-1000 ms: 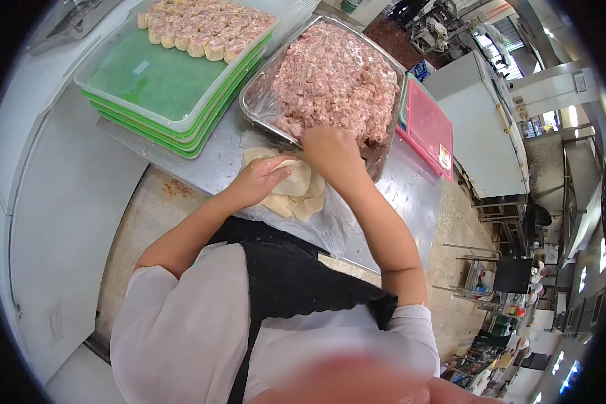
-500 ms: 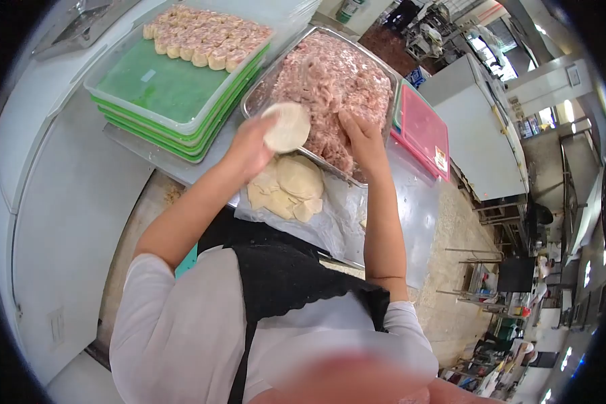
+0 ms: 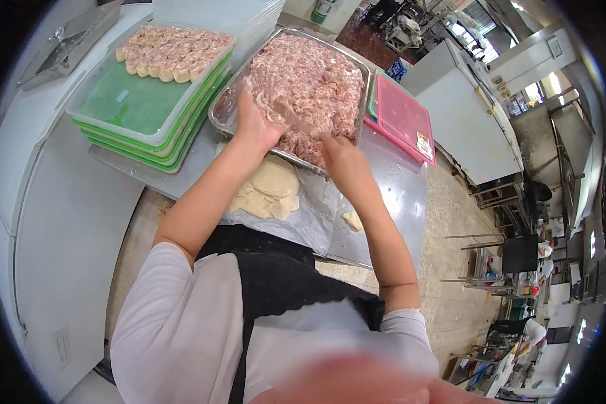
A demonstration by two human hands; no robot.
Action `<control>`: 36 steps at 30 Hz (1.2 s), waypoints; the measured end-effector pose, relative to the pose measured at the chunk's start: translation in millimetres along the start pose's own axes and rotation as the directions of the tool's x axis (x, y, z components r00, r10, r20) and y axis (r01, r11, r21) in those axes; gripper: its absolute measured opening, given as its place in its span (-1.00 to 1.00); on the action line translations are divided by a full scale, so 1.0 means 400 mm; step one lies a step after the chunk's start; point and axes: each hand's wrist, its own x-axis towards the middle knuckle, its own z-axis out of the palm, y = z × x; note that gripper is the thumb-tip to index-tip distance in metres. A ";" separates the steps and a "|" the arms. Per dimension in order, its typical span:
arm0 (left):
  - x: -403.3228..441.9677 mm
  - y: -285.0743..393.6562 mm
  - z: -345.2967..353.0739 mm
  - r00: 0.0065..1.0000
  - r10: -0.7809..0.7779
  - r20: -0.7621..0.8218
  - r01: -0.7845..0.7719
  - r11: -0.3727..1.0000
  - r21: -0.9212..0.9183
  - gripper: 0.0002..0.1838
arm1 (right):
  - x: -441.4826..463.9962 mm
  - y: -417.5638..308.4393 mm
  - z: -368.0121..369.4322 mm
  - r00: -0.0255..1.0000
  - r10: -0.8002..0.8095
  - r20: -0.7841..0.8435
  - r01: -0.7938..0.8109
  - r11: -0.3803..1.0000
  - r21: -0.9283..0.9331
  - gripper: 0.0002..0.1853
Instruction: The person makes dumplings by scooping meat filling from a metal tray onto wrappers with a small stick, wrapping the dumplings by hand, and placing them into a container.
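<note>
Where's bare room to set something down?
Bare metal table shows between the right arm and the pink lid; the top tray is bare beside its filled pieces. Crowded: the meat pan, under left hand and right hand, and dough rounds alongside.

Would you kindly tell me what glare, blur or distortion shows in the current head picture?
Head view: fisheye curvature, with black rounded corners; head view: pale sheen on the steel table; head view: left hand and right hand slightly soft, perhaps from motion; head view: a heavily blurred patch near the bottom.

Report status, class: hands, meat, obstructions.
Left hand over tray; right hand at meat's near edge. Meat heaped in tray. No obstruction visible.
</note>
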 end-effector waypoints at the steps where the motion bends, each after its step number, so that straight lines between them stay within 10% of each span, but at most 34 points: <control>1: -0.011 0.003 0.012 1.000 -0.011 -0.019 0.012 1.000 0.023 -0.31 | 0.001 0.007 0.018 0.995 -0.072 -0.065 0.077 0.995 0.069 -0.75; 4: -0.037 0.019 0.040 0.998 0.002 -0.064 0.002 0.997 0.072 -0.29 | 0.008 -0.016 -0.106 0.981 0.080 0.175 -0.046 0.980 -0.195 -0.74; 11: -0.002 0.045 0.027 1.000 -0.001 0.017 0.002 0.998 -0.056 -0.34 | 0.029 -0.020 -0.051 0.998 -0.056 0.033 0.058 0.996 -0.064 -0.74; 14: -0.057 0.072 0.036 0.958 0.008 0.286 -0.086 0.962 0.260 -0.44 | 0.030 0.010 -0.100 0.990 -0.095 -0.108 0.121 0.954 0.273 -0.72; 16: -0.081 0.108 0.027 0.895 -0.111 0.432 -0.072 0.920 0.385 -0.42 | 0.023 0.010 -0.124 0.974 0.176 0.139 -0.222 0.849 0.480 -0.70; 18: -0.101 0.134 0.039 0.829 -0.015 0.559 -0.530 0.298 0.794 -0.38 | 0.015 -0.007 -0.152 0.952 0.176 0.251 -0.279 0.836 0.473 -0.70; 21: -0.092 0.152 0.056 0.636 -0.163 0.754 -0.769 -0.048 0.638 -0.44 | 0.011 -0.047 -0.177 0.937 0.119 0.327 -0.265 0.853 0.449 -0.71; 24: -0.100 0.185 0.078 0.778 -0.367 0.510 -0.594 -0.167 0.787 -0.41 | 0.006 -0.060 -0.132 0.967 0.034 0.252 -0.150 0.876 0.458 -0.71; 27: -0.031 0.183 -0.001 0.595 -0.397 0.699 -0.803 -0.258 0.537 -0.41 | 0.006 -0.010 -0.069 0.977 -0.042 0.209 -0.067 0.869 0.491 -0.70; 31: -0.015 0.151 -0.025 0.654 -0.387 0.651 -0.757 -0.349 0.553 -0.41 | 0.029 0.071 -0.020 0.963 -0.055 0.265 -0.086 0.866 0.493 -0.71; 33: 0.004 0.139 -0.022 0.891 -0.278 0.360 -0.411 -0.151 0.899 -0.46 | 0.026 0.087 -0.041 0.988 -0.020 0.152 -0.024 0.958 0.287 -0.72; 36: 0.082 0.103 -0.100 0.876 -0.018 0.482 -0.461 -0.325 0.826 -0.43 | 0.010 0.026 -0.051 0.998 -0.009 -0.062 0.013 0.997 0.075 -0.74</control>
